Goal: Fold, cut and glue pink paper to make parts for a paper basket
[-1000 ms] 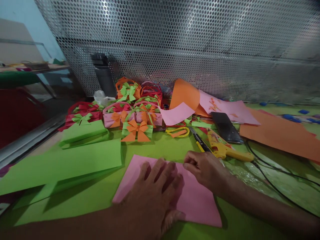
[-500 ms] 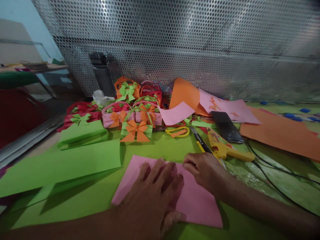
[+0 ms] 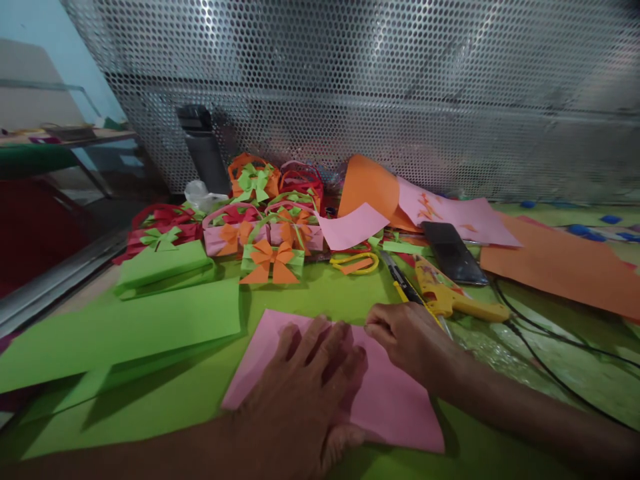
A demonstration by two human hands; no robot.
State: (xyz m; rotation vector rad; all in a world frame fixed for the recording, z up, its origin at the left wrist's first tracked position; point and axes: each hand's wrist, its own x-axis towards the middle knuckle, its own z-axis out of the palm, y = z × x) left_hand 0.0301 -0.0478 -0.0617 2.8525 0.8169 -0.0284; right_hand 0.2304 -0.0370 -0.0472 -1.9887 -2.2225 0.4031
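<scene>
Paper (image 3: 400, 407), pink, beneath wide-spread left hand (image 3: 303, 383) and clenched right hand (image 3: 415, 337) at far edge.

Head view, forward and down, seemingly close.

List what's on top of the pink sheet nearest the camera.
Left hand spread on the pink sheet; curled right hand over its far edge. Whatever lies directly beneath both hands is covered and can't be seen.

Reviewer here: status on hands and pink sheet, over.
Left hand spread on pink sheet. Right hand curled at sheet's far edge. Cutter, glue gun close beyond right hand.
</scene>
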